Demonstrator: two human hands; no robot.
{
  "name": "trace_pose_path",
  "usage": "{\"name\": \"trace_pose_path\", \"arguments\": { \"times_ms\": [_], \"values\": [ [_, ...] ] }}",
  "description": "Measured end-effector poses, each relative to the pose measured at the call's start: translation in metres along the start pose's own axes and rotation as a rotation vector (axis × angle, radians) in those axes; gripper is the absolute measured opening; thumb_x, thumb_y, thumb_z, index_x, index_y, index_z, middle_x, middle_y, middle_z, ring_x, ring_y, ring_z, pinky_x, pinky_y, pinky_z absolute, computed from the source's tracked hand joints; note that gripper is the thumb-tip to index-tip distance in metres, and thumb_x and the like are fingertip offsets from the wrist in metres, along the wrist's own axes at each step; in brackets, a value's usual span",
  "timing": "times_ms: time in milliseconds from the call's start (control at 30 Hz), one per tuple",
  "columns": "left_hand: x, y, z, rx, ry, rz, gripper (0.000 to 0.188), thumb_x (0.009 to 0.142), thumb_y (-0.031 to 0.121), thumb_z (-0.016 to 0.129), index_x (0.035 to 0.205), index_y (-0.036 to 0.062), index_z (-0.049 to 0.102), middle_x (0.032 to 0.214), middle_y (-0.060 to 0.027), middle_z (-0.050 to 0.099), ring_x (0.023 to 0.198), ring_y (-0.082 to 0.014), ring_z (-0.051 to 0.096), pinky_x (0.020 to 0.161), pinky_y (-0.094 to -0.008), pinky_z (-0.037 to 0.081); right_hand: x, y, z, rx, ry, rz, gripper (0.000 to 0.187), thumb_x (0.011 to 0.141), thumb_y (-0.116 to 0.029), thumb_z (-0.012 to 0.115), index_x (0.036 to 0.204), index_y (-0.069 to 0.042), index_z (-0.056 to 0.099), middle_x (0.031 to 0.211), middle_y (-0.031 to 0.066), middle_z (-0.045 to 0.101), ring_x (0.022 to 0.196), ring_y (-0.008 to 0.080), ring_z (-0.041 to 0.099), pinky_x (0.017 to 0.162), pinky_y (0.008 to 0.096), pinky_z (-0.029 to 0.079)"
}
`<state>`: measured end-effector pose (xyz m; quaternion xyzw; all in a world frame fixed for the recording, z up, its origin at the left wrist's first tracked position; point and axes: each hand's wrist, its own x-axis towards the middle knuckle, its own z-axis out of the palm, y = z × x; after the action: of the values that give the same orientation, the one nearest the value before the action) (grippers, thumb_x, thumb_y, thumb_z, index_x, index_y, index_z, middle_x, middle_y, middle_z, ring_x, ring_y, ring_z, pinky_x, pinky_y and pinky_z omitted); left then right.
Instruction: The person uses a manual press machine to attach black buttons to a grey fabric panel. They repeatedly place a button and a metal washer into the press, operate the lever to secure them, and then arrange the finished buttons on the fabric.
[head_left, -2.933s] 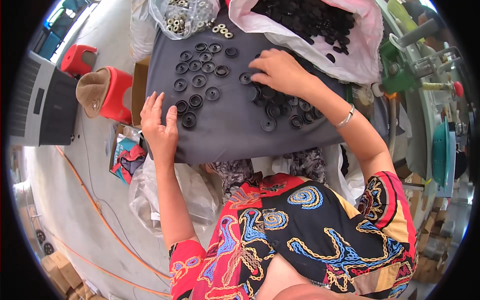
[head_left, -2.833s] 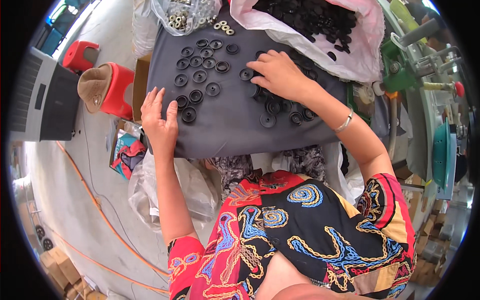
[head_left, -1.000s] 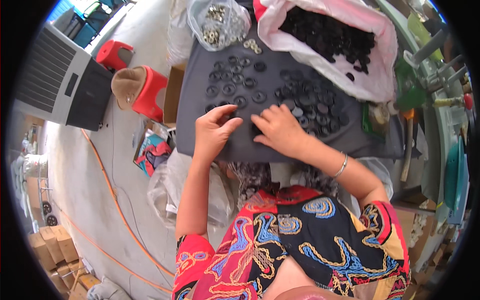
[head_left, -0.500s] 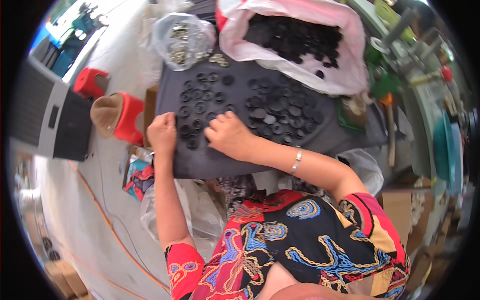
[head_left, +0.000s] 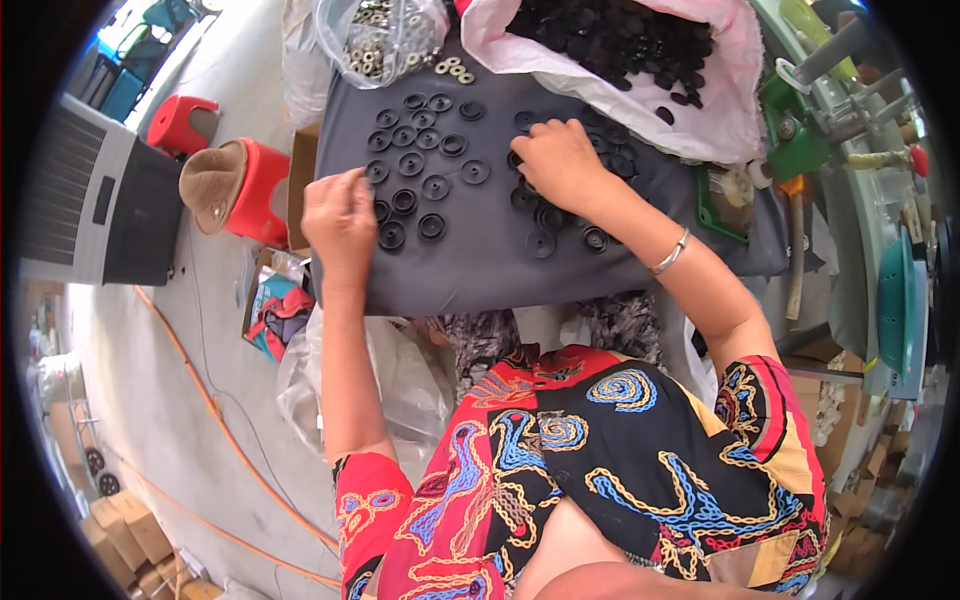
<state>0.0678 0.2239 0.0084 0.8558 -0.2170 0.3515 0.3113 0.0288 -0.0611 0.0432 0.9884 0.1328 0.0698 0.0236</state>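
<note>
My left hand [head_left: 340,222] is at the left edge of a dark grey cloth [head_left: 480,270], beside black round wheel-like parts [head_left: 435,187] spread out loosely. Its fingers are drawn together and slightly blurred; anything between them is hidden. Farther right, my right hand [head_left: 563,163] reaches into a heap of similar black round parts [head_left: 540,243], fingertips bent down among them. What those fingers pinch does not show. At the back left of the cloth lie several small pale rings [head_left: 455,69], next to a clear plastic bag [head_left: 328,45] with more such rings.
A white and pink sack [head_left: 740,100] full of black round pieces stands open behind the heap. To the right are a green tray [head_left: 712,215] and a green metal machine [head_left: 795,125]. Left of the cloth stand a red stool [head_left: 262,190] with a brown hat and a grey box-shaped appliance [head_left: 140,215].
My right hand has gone from the spread-out parts to the heap on the right. My left hand has shifted slightly right, against the spread-out parts. The whole view has moved a little.
</note>
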Motion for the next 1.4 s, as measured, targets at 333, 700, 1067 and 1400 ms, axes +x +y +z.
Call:
{"name": "trace_pose_path", "arguments": {
  "times_ms": [333,700,1067,1400],
  "values": [
    [-0.004,0.08,0.034,0.12,-0.492,0.338,0.037,0.08,0.011,0.06,0.117,0.0104,0.063,0.122,-0.0044,0.062,0.127,-0.0338,0.047,0.101,-0.0591,0.028,-0.033,-0.038,-0.016,0.094,0.323,-0.283,0.036,0.064,-0.03,0.079,0.086,-0.011,0.058,0.079,0.0028,0.061,0.085,0.0215,0.057,0.077,0.0375,0.04],
    [-0.013,0.045,-0.017,-0.153,-0.267,0.023,0.03,0.083,0.002,0.064,0.111,0.0077,0.07,0.121,-0.0076,0.066,0.126,-0.0279,0.051,0.106,-0.0385,0.035,-0.02,-0.02,-0.002,0.081,0.329,-0.104,0.025,0.073,-0.034,0.073,0.078,-0.011,0.065,0.082,0.0052,0.063,0.088,0.024,0.059,0.079,0.0394,0.04],
    [-0.035,0.025,-0.011,-0.001,-0.064,-0.073,0.022,0.084,0.006,0.066,0.105,0.0049,0.07,0.115,-0.01,0.067,0.117,-0.0288,0.057,0.1,-0.0386,0.041,0.001,-0.023,0.009,0.123,0.194,-0.208,0.014,0.081,-0.014,0.062,0.092,-0.01,0.07,0.082,0.0044,0.064,0.089,0.0236,0.058,0.083,0.0393,0.039],
    [-0.03,0.042,-0.012,0.0,-0.024,0.055,0.024,0.08,0.005,0.068,0.103,0.0078,0.071,0.113,-0.0085,0.067,0.116,-0.0291,0.057,0.101,-0.0395,0.039,-0.037,0.002,0.002,0.129,0.085,-0.224,0.012,0.081,-0.016,0.065,0.091,-0.01,0.067,0.087,0.0057,0.063,0.092,0.0248,0.058,0.082,0.0394,0.04]
  ]
}}
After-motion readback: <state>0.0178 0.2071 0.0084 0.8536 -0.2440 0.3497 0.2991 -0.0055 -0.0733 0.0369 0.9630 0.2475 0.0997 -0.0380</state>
